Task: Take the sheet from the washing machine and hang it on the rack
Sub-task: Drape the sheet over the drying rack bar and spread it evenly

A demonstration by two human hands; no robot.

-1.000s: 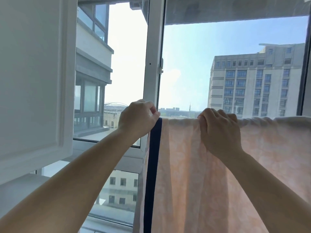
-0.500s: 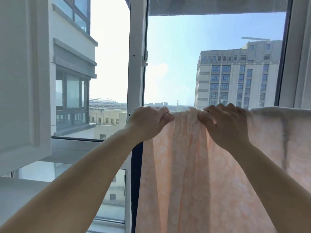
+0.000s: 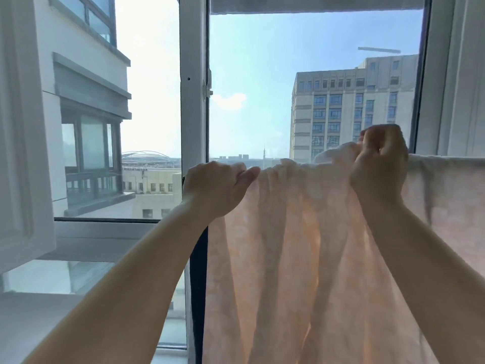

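Observation:
A pale peach patterned sheet point(image 3: 301, 245) with a dark blue border point(image 3: 198, 279) on its left edge hangs in front of the window, draped over a rail that the cloth hides. My left hand point(image 3: 217, 187) grips the sheet's top left corner. My right hand point(image 3: 380, 164) is closed on a bunched fold of the top edge, lifted slightly above the line of the cloth. Between the two hands the top edge is gathered in wrinkles. To the right of my right hand the sheet lies flat along the top.
A white window post point(image 3: 193, 82) with a latch stands just behind my left hand. An open white window sash point(image 3: 23, 127) juts in at the left. A white wall or frame point(image 3: 459, 74) borders the right. Buildings show outside through the glass.
My right hand has slid to the right along the top edge and risen with a fold of cloth. The left hand keeps its grip on the corner. The view has shifted right.

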